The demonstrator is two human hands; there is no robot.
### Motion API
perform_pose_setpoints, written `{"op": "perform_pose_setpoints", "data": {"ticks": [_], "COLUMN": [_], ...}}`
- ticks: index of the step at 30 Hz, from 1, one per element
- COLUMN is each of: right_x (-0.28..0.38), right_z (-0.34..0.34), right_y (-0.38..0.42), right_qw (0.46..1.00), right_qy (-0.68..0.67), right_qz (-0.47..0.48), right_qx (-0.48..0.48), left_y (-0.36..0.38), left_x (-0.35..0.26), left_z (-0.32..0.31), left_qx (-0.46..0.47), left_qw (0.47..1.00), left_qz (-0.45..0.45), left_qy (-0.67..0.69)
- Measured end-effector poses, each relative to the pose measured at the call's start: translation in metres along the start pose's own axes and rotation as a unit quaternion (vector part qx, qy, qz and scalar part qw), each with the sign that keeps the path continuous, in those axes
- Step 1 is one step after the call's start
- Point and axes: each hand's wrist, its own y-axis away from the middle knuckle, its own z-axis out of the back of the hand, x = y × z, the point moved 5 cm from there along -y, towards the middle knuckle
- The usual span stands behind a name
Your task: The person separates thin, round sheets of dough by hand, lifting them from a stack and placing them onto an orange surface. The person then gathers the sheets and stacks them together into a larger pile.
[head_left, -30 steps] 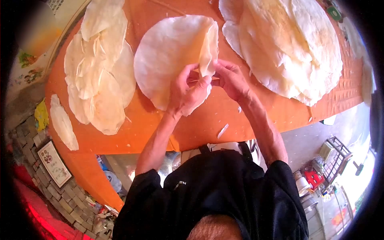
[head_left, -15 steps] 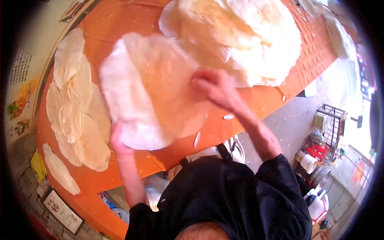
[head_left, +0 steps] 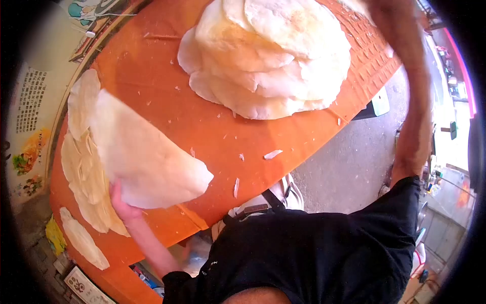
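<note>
My left hand (head_left: 124, 206) grips the lower left edge of a thin flatbread (head_left: 149, 157), folded over into a half-round. The thumb shows along its edge; the other fingers are hidden beneath. Under and beside this piece lies a pile of folded flatbreads (head_left: 83, 175) along the left of the table. My right arm stretches far up the right side, and the blurred right hand (head_left: 387, 12) is cut off by the top edge, so its fingers cannot be made out. A large stack of round, pale flatbreads (head_left: 268, 61) sits at the upper middle.
The orange-covered table (head_left: 157, 76) has a ridged area at its upper right and small scraps (head_left: 273, 154) near its front edge. One separate folded flatbread (head_left: 83, 238) lies at the lower left. A printed board (head_left: 30, 101) stands along the left side.
The flatbread under my hands has been folded over and moved left, partly onto the folded pile. My right hand has let go of it and swung up and right to the frame's edge.
</note>
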Motion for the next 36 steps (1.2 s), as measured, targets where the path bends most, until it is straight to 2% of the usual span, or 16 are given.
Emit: {"op": "perform_pose_setpoints", "data": {"ticks": [1, 2, 3, 5, 8, 11, 12, 13, 16, 18, 21, 24, 27, 30, 31, 36], "right_x": [-0.016, -0.047, -0.063, -0.167, -0.198, -0.194, -0.194, -0.194, -0.198, -0.194, -0.196, -0.199, -0.204, -0.192, -0.182, -0.13], "right_z": [-0.006, -0.026, -0.051, -0.099, -0.123, -0.135, -0.136, -0.137, -0.138, -0.137, -0.139, -0.14, -0.144, -0.147, -0.147, -0.177], "right_y": [0.007, 0.024, 0.047, 0.109, 0.197, 0.229, 0.234, 0.237, 0.244, 0.246, 0.244, 0.252, 0.252, 0.243, 0.244, 0.282], "right_qw": [0.997, 0.84, 0.832, 0.81, 0.875, 0.896, 0.893, 0.89, 0.898, 0.902, 0.904, 0.893, 0.88, 0.894, 0.896, 0.891], "right_qy": [0.068, 0.449, 0.504, 0.473, 0.295, 0.35, 0.351, 0.352, 0.345, 0.354, 0.346, 0.364, 0.399, 0.364, 0.382, 0.32], "right_qz": [0.026, 0.263, 0.14, 0.079, -0.003, 0.006, -0.001, -0.007, -0.025, -0.007, -0.024, -0.031, 0.016, -0.018, 0.053, 0.031], "right_qx": [0.024, 0.153, 0.185, 0.338, 0.385, 0.272, 0.281, 0.29, 0.273, 0.247, 0.251, 0.262, 0.258, 0.262, 0.22, 0.321], "left_y": [-0.001, -0.003, -0.002, 0.005, 0.0, -0.024, -0.017, -0.014, -0.009, -0.016, -0.036, -0.077, -0.067, -0.064, -0.071, -0.115], "left_x": [-0.011, -0.022, -0.033, -0.05, -0.068, -0.086, -0.093, -0.1, -0.121, -0.096, -0.016, 0.094, 0.137, 0.146, 0.142, 0.104], "left_z": [-0.014, -0.029, -0.051, -0.104, -0.174, -0.256, -0.287, -0.318, -0.365, -0.373, -0.358, -0.302, -0.226, -0.146, -0.116, 0.011], "left_qx": [0.02, 0.039, 0.067, 0.121, 0.142, 0.296, 0.226, 0.277, 0.404, 0.354, 0.294, 0.36, 0.261, 0.207, 0.181, 0.045], "left_qw": [1.0, 0.998, 0.996, 0.989, 0.984, 0.945, 0.966, 0.958, 0.901, 0.925, 0.954, 0.927, 0.954, 0.96, 0.963, 0.966], "left_qz": [-0.021, -0.043, -0.053, -0.071, -0.086, -0.121, -0.123, -0.077, -0.132, -0.121, -0.022, 0.087, 0.09, 0.081, 0.064, -0.04], "left_qy": [-0.012, -0.023, -0.031, -0.051, -0.071, -0.061, -0.031, 0.014, 0.081, 0.072, 0.046, -0.052, -0.114, -0.171, -0.19, -0.251]}}
